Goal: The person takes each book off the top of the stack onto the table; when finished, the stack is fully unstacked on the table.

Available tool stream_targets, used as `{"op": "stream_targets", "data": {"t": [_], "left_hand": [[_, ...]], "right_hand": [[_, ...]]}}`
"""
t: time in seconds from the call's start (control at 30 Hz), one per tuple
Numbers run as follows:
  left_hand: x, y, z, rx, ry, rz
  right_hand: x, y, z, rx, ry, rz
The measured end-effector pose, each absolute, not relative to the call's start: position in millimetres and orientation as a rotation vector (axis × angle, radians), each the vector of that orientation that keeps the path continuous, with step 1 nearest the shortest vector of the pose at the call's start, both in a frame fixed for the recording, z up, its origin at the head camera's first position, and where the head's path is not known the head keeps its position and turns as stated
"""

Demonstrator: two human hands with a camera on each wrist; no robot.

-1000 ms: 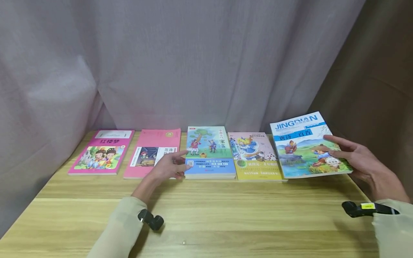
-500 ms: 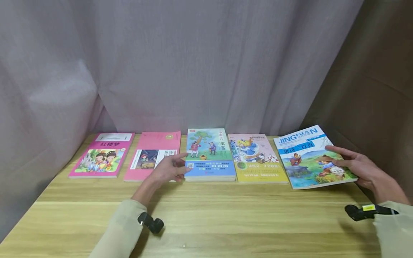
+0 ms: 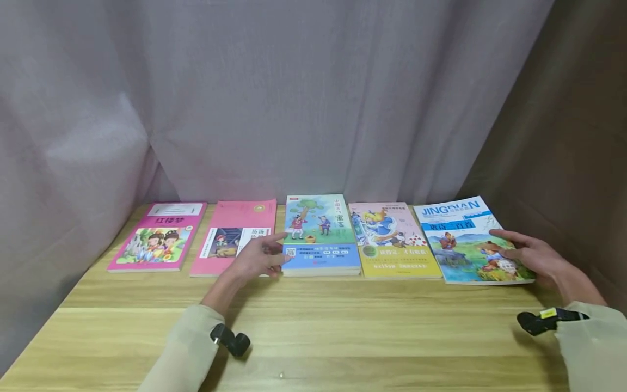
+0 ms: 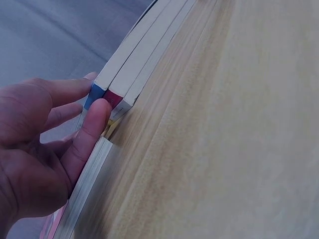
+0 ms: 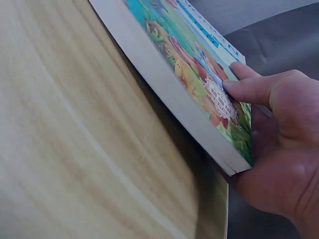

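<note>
In the head view my right hand (image 3: 541,258) grips the right edge of a blue-and-white book (image 3: 472,245) lettered JINGDIAN, thumb on the cover. The right wrist view shows this book (image 5: 199,99) with a dark shadowed gap beneath its near edge. Its left edge lies close beside a pink-and-yellow book (image 3: 394,245) with a girl in blue. My left hand (image 3: 252,258) touches the left edge of a green-and-blue book (image 3: 320,234), fingers fairly straight. In the left wrist view its fingertips (image 4: 102,107) rest at the spine corners of neighbouring books (image 4: 134,55).
Left of my left hand lies a pink book (image 3: 235,215), partly covered by that hand. Farther left is a magenta book (image 3: 157,239). The books line the back of a wooden table (image 3: 367,326), before a grey curtain (image 3: 294,98).
My right hand has lowered the blue-and-white book towards the table and then shifted it slightly left, straightening it. The left hand has stayed by the green-and-blue book.
</note>
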State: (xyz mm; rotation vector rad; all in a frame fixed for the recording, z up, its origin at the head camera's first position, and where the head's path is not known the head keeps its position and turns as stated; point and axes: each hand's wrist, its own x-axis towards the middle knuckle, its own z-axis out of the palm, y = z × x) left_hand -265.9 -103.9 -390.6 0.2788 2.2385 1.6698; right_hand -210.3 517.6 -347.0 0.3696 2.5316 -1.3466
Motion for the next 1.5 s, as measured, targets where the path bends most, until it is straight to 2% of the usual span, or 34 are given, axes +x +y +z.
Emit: {"op": "stream_targets", "data": {"t": [0.9, 1.27, 1.5], "left_hand": [[-264.9, -95.9, -386.4, 0.308, 2.244, 1.655], [-264.2, -97.3, -386.8, 0.314, 2.282, 1.642], [-269.5, -93.6, -384.9, 0.328, 2.437, 1.481]], "right_hand": [[-218.7, 511.6, -344.3, 0.45, 2.837, -0.97], [-221.7, 466.9, -328.4, 0.514, 3.071, -0.986], [-230.4, 416.0, -318.4, 0.342, 3.13, -1.151]]}}
